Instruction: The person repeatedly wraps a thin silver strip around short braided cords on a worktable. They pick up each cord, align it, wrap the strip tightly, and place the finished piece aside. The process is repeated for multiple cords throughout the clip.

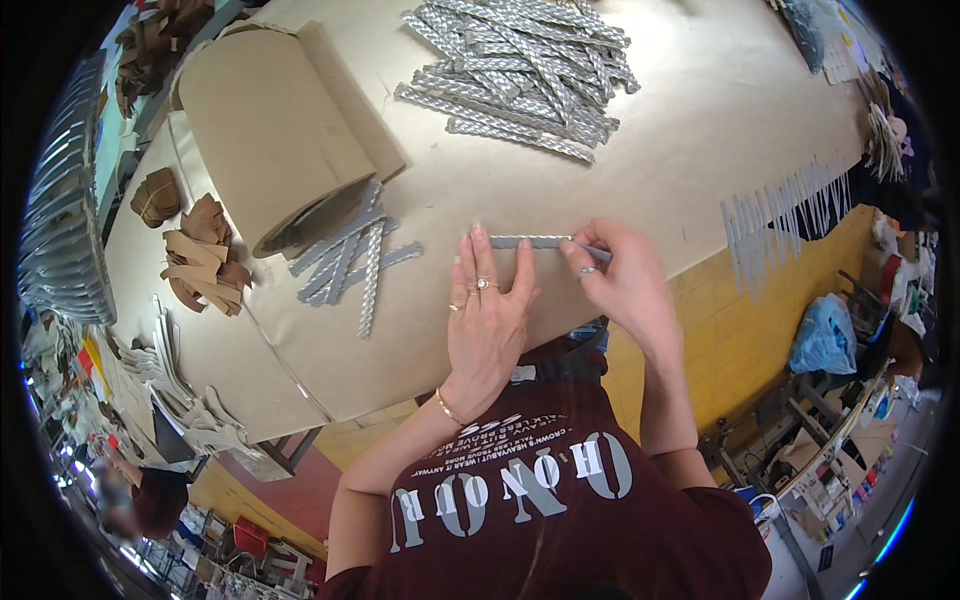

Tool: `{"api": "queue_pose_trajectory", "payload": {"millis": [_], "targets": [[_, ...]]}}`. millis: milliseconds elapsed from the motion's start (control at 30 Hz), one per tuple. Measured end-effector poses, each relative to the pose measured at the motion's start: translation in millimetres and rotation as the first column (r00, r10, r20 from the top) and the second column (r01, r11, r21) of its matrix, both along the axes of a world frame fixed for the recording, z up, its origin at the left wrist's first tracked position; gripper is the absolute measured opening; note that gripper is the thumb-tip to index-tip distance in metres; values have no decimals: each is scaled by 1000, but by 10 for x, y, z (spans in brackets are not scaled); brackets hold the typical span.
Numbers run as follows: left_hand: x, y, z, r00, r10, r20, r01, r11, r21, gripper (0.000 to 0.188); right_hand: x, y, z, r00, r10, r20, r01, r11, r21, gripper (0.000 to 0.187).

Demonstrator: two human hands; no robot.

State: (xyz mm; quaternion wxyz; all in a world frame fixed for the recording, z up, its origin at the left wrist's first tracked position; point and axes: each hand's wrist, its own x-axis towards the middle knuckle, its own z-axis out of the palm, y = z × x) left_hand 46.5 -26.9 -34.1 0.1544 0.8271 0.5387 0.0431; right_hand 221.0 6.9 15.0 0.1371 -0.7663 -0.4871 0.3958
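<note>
A narrow silver braided strip [545, 240] with a grey band along it lies crosswise on the paper-covered table, near its front edge. My left hand [490, 320] lies flat with stretched fingers, the fingertips pressing the strip's left part to the table. At the strip's right end, my right hand [622, 275] is closed in a pinch on it, thumb and fingers together. To the left of my hands is a small loose pile of grey and braided strips [350, 250]. Farther back lies a large heap of silver braided strips [520, 65].
A rolled brown sheet [270, 130] stands at the left, with brown scraps [205, 260] beside it. Thin grey strips [785, 220] hang over the table's right edge. Pale curved pieces [185, 385] lie at the left corner. A blue plastic bag [825, 335] is beyond the yellow floor.
</note>
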Motion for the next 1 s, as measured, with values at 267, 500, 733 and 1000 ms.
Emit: {"api": "queue_pose_trajectory", "payload": {"millis": [267,500,733,1000], "targets": [[45,4,7,998,-11,-54,13,999,34,57,124,-104,-48,983,-106,-151,114,992,47,18],[58,19,48,970,-73,-233,85,995,44,57,104,-77,-45,993,-88,-82,91,995,44,17],[114,24,108,979,-39,-201,54,996,71,61,56,-62,-51,995,-98,-23,100,991,94,16],[306,2,94,980,-166,111,176,980,-95,64,123,-121,-84,989,-143,29,140,987,76,20]]}}
